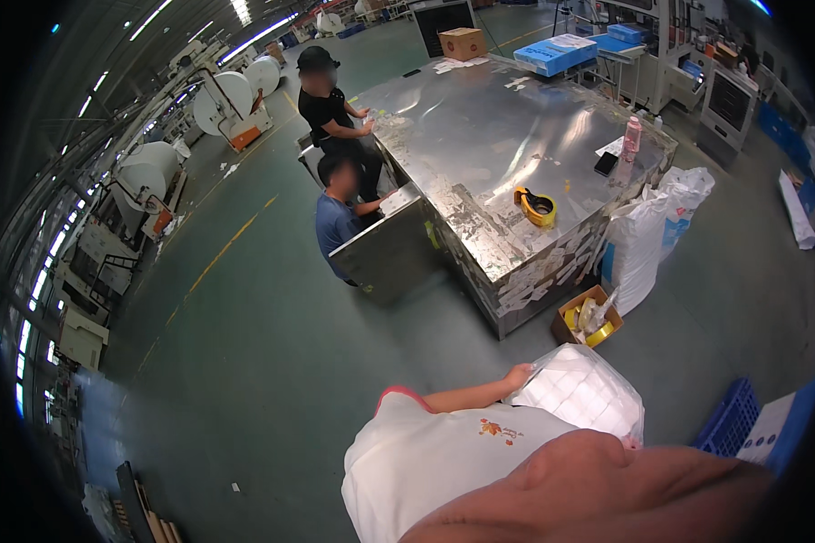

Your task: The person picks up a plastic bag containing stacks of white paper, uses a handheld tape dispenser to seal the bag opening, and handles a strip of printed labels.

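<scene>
My left hand point(519, 375) grips the left edge of a clear plastic bag point(581, 391), its fingers closed on the film. White, soft-looking blocks fill the bag in rows; their exact kind is not plain. The bag is held in front of my body, beyond the white shirt. At its lower right edge a small bit of my right hand point(632, 442) shows against the film. The rest of that hand is hidden, so its grip cannot be seen.
A large metal-topped table point(462, 127) stands ahead, bearing a yellow tape dispenser point(538, 208), a phone point(606, 164) and a pink bottle point(632, 136). A carton point(588, 317) with tape rolls and white sacks point(638, 249) sit beside it. Two people point(335, 213) work at its left.
</scene>
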The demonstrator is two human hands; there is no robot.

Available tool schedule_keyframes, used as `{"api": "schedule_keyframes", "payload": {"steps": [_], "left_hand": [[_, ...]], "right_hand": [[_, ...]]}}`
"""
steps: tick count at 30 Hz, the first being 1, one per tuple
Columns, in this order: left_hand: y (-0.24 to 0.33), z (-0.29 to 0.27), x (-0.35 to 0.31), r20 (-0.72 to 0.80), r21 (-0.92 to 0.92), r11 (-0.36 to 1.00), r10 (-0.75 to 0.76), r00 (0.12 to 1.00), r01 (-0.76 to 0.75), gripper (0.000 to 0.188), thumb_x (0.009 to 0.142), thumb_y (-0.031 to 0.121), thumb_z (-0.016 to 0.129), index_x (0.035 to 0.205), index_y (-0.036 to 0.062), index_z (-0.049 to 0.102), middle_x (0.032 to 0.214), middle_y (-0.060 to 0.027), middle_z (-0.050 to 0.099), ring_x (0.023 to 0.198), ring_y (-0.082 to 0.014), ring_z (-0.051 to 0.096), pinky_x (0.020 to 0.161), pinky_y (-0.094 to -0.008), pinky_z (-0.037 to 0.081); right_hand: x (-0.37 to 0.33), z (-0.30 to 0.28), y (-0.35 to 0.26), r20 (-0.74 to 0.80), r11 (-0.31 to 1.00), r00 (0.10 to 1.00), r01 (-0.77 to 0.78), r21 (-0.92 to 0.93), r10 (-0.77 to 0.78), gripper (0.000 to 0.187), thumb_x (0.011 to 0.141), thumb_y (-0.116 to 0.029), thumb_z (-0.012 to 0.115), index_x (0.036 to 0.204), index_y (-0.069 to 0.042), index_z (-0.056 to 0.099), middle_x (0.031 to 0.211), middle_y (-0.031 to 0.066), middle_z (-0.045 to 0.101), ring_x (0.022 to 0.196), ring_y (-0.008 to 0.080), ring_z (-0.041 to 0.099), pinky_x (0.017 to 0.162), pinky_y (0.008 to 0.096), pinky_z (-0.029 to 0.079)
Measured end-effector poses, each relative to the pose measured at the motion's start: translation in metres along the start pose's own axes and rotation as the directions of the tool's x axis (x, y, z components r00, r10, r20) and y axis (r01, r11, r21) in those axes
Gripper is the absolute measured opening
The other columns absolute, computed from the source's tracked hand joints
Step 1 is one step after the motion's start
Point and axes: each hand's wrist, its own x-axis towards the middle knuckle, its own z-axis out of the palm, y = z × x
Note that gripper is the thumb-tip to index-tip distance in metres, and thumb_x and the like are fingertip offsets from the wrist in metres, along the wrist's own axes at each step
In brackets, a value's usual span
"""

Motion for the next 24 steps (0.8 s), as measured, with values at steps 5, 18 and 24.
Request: {"api": "schedule_keyframes", "payload": {"steps": [5, 18, 24], "left_hand": [[0.001, -0.027, -0.041, -0.190, 0.063, 0.993, -0.088, 0.978, 0.102, 0.029, 0.091, 0.023, 0.043, 0.100, 0.0019, 0.062, 0.087, -0.0088, 0.063, 0.083, -0.0164, 0.055, 0.080, -0.0297, 0.042], [0.004, -0.075, -0.008, -0.036, -0.016, 0.993, -0.119, 0.992, 0.119, 0.023, 0.087, 0.015, 0.046, 0.096, 0.0051, 0.064, 0.082, -0.0025, 0.064, 0.072, -0.0125, 0.056, 0.068, -0.0277, 0.045], [0.010, -0.116, 0.003, -0.093, 0.076, 0.994, -0.066, 0.993, 0.073, 0.016, 0.080, 0.018, 0.059, 0.081, 0.0050, 0.067, 0.075, -0.0032, 0.065, 0.069, -0.0119, 0.056, 0.066, -0.0282, 0.045]], "right_hand": [[0.008, -0.001, 0.012, -0.133, 0.961, 0.980, -0.172, -0.216, 0.146, 0.025, 0.082, -0.028, 0.044, 0.098, -0.008, 0.040, 0.107, 0.0069, 0.042, 0.105, 0.0221, 0.038, 0.096, 0.0387, 0.024], [0.038, -0.061, -0.015, -0.373, 0.845, 0.894, -0.386, -0.369, 0.246, 0.015, 0.072, -0.022, 0.049, 0.063, -0.012, 0.041, 0.074, 0.0019, 0.048, 0.081, 0.0200, 0.046, 0.084, 0.0433, 0.033], [0.053, -0.007, -0.047, -0.250, 0.504, 0.961, -0.276, -0.819, 0.119, 0.013, 0.075, -0.020, 0.050, 0.070, -0.009, 0.048, 0.077, 0.0074, 0.053, 0.080, 0.0250, 0.052, 0.078, 0.0430, 0.038]]}}
